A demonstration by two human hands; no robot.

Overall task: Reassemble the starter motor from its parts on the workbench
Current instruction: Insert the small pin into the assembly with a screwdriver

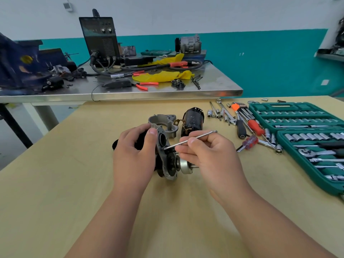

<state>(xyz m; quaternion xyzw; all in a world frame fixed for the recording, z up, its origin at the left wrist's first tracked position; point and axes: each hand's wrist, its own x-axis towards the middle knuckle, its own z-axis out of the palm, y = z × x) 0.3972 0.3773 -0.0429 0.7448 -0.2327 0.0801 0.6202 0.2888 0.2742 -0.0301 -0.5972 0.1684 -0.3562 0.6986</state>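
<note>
As L hand grips motor, R pinches key

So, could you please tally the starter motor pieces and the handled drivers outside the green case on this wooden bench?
Starter motor pieces: 3 (held assembly, grey housing, black motor body)
Handled drivers: 3 (black driver, red driver, clear red driver)
Total: 6

hands 2 | hex key 1 | starter parts 3 | socket case 1
</note>
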